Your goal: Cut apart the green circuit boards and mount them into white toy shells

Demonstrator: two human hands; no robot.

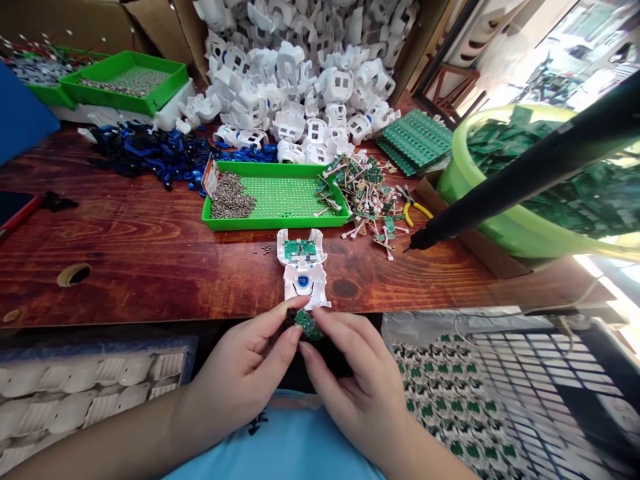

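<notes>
Just off the table's front edge, my left hand (245, 357) pinches a small black part (291, 319) between thumb and fingers. My right hand (357, 367) is closed on a small green circuit board (309, 325), which meets the black part. Fingertips hide much of both pieces. Right beyond my fingers lies a white plastic shell (294, 292) with a blue round piece (303, 281) in its middle. Behind that, touching it, a second white shell (281, 253) has a green circuit board (300, 250) seated inside.
A green tray (275, 225) with screws stands behind the shells. Wired boards (367, 193) and yellow-handled pliers (415, 208) lie right of it. A black screwdriver-like tool (500, 180) slants in from the right. White shells (295, 80) are heaped behind; a tub of boards (463, 167) stands right.
</notes>
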